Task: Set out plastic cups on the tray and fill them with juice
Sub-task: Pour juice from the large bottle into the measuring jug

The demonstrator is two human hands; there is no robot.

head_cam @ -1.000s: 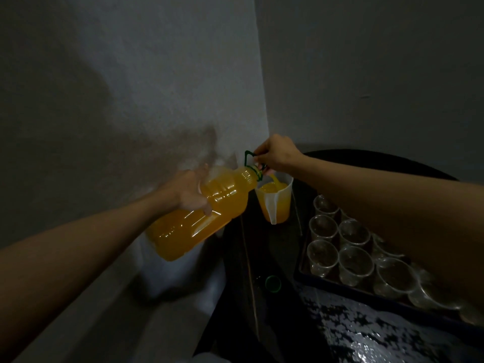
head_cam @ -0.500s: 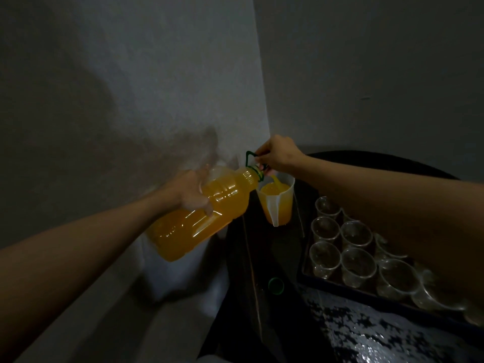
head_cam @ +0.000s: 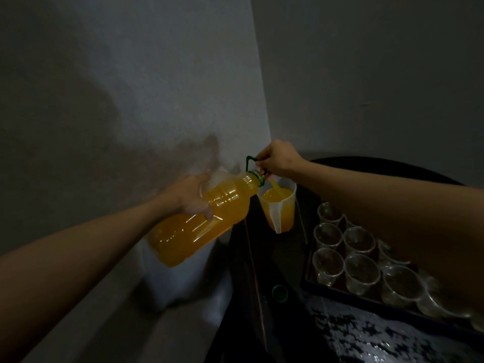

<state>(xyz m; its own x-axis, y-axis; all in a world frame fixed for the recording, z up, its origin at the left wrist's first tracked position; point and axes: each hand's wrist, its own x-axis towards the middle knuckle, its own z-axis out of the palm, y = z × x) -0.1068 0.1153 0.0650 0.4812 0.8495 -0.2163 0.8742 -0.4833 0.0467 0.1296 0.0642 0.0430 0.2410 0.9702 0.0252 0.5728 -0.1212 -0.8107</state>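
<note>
1. The large clear plastic bottle of orange juice (head_cam: 199,224) was held tilted beyond the left edge of the dark table (head_cam: 277,258), its mouth over the jug. Being mostly full, it was judged heavy, with thin walls likely to give under a hard squeeze. Its ribbed middle was gripped by the left hand (head_cam: 191,197), fingers curled round it, which was judged the soundest hold.
2. The dark rectangular tray (head_cam: 307,280) lay on the table to the right. It was judged stiff, and best lifted level by two opposite rims once loaded.
3. The translucent white plastic jug (head_cam: 279,210) stood upright just beyond the tray, filled with juice nearly to the rim, a stream falling into it. It was judged prone to slopping. Its handle could not be made out.
4. The clear plastic cups (head_cam: 361,273) stood upright and empty on the tray, packed in touching rows. They were judged light, flimsy and easily tipped, so filling in place was favoured over lifting.
5. The thin green plastic carry loop (head_cam: 250,163) at the bottle's neck was pinched by the right hand (head_cam: 277,159), fingers curled. It was judged springy: fit for steering the neck, not for bearing the weight alone.
6. The small round green cap (head_cam: 279,293) lay on the table near the tray's near-left corner.
</note>
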